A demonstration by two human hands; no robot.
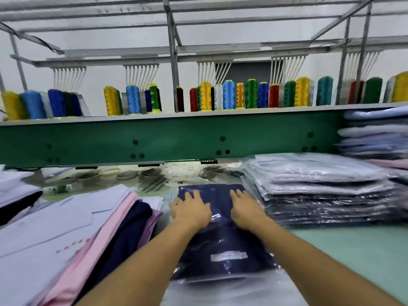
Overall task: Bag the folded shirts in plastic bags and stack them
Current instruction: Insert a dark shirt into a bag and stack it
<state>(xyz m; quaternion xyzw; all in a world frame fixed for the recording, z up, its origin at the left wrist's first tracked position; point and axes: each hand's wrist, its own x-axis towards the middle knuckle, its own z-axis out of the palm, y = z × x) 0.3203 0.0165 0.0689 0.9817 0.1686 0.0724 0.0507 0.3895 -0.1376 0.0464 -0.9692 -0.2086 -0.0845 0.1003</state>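
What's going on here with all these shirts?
A person is packing folded shirts. The left hand and right hand both press flat on a navy shirt that lies inside a clear plastic bag on the table. To the right sits a stack of bagged shirts; to the left, a pile of folded shirts not yet bagged. Spools of thread line the shelf behind.

A bagged navy folded shirt point(223, 239) lay on the pale green table point(353, 250); the plastic-bagged shirt stack point(320, 188) sat at two o'clock, loose folded shirts point(66, 228) at nine, thread cones point(228, 94) at twelve.
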